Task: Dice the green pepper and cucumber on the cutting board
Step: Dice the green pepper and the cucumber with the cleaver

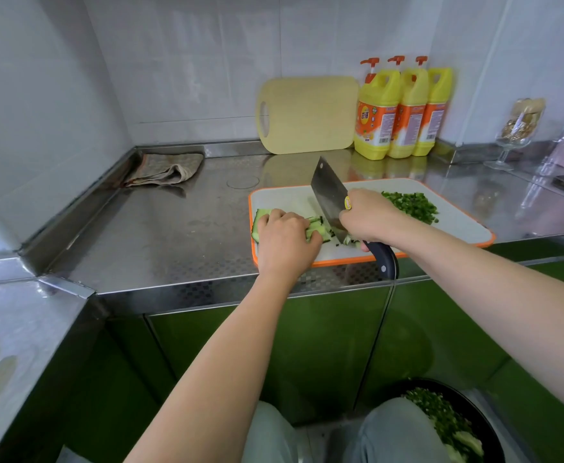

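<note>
We see the cucumber [317, 225] at centre frame, on the lower-left part of the white, orange-rimmed cutting board [457, 225]. It's cut into long strips lying side by side, long axis running left-right across the board. One end sticks out at the board's left edge. The other end meets the blade, w/ small cut bits just right of it.

Left hand [285, 238] lies over the strips, fingers curled, pressing them down. Right hand [370, 215] grips the cleaver [327, 195]. The blade crosses the cucumber's axis: far end points to upper left, dark handle points to lower right, past the board's near edge. There's a yellow sticker on the blade by the hand, writing too small to read.

Diced green pepper [411, 205] sits in a heap on the board's upper right, well apart from the cucumber.

The board lies on a steel worktop [173, 228]. At the back wall, upper right: 3 yellow pump bottles [404, 111] w/ orange labels, print not legible, and beside them a pale wooden board [307, 115] leaning on the tiles.
</note>
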